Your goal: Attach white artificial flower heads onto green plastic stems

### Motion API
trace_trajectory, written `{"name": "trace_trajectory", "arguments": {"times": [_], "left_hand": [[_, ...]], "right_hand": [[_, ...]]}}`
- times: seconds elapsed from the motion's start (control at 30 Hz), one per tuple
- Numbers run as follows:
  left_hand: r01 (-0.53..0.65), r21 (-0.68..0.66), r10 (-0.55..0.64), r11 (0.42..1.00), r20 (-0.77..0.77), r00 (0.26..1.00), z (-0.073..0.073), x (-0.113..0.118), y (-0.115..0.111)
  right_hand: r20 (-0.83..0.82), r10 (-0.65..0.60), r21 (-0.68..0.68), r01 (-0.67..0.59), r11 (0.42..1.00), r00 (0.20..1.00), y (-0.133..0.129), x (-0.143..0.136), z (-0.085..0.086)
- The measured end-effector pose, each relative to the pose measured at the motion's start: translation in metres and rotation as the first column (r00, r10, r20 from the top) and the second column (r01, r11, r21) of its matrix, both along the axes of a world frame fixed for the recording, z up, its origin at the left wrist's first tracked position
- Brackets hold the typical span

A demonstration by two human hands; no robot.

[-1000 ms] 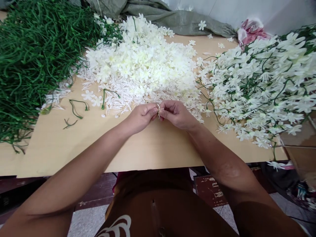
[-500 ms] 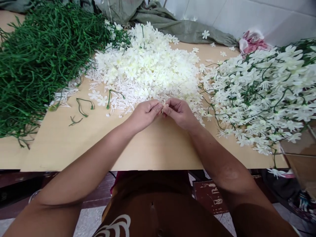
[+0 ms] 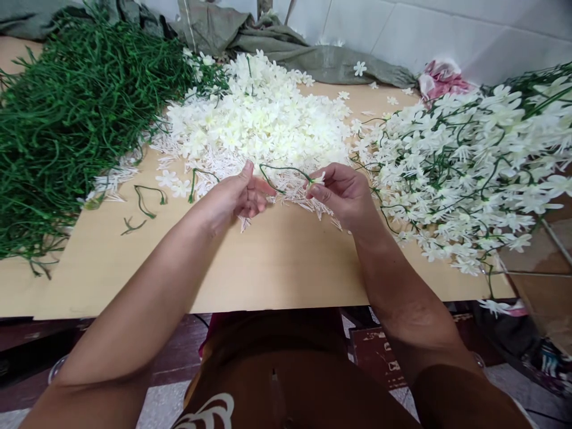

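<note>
My right hand pinches a small white flower at the end of a green stem, which curves left towards my other hand. My left hand has its fingers apart, thumb up, with nothing seen in its grasp. Behind both hands spreads a heap of white blossoms, with thin white stalks along its near edge. A large pile of green stems lies on the left. White flowers on green stems are heaped on the right.
The tan board bears it all. Loose green stems lie left of my left hand. A grey-green cloth runs along the tiled wall, near a pink and white bundle.
My hands have moved apart from each other. My left hand has opened, and a green stem with a flower now shows from my right hand. The view has shifted slightly.
</note>
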State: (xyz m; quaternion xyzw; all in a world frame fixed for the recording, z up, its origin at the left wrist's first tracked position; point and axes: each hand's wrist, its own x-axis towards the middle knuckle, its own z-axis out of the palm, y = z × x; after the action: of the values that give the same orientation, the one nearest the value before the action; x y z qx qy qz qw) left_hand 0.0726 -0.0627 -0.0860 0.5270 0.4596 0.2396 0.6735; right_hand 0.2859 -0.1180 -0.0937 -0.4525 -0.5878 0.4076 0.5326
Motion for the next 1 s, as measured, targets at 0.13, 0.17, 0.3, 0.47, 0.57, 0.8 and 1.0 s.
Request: {"name": "trace_trajectory", "arguments": {"times": [0.13, 0.17, 0.3, 0.47, 0.57, 0.8, 1.0], "left_hand": [[0.056, -0.177, -0.036, 0.983, 0.111, 0.993, 0.005, 0.0, -0.004], [0.05, -0.198, -0.022, 0.979, 0.143, 0.989, 0.006, 0.0, -0.005], [-0.004, -0.221, 0.064, 0.975, 0.263, 0.963, 0.008, 0.0, -0.006], [-0.04, -0.172, 0.103, 0.984, 0.376, 0.921, 0.012, -0.004, -0.002], [-0.078, -0.097, 0.109, 0.992, 0.375, 0.921, 0.016, -0.011, 0.003], [-0.083, 0.031, 0.069, 0.996, 0.316, 0.946, 0.018, -0.023, 0.008], [-0.169, 0.26, 0.068, 0.951, 0.358, 0.931, 0.012, -0.024, 0.006]], "right_hand": [[0.164, 0.109, 0.08, -0.123, 0.989, 0.98, -0.004, 0.002, 0.005], [0.203, 0.157, 0.09, -0.178, 0.98, 0.967, -0.005, 0.001, 0.006], [0.332, 0.282, 0.086, -0.327, 0.941, 0.9, -0.008, -0.002, 0.01], [0.363, 0.303, -0.021, -0.318, 0.948, 0.881, -0.009, -0.003, 0.008], [0.376, 0.212, -0.04, -0.213, 0.976, 0.902, -0.008, -0.011, -0.002], [0.826, 0.018, 0.201, -0.324, 0.924, 0.564, -0.009, -0.075, -0.026], [0.828, -0.07, 0.229, -0.222, 0.948, 0.557, 0.005, -0.068, -0.027]]}}
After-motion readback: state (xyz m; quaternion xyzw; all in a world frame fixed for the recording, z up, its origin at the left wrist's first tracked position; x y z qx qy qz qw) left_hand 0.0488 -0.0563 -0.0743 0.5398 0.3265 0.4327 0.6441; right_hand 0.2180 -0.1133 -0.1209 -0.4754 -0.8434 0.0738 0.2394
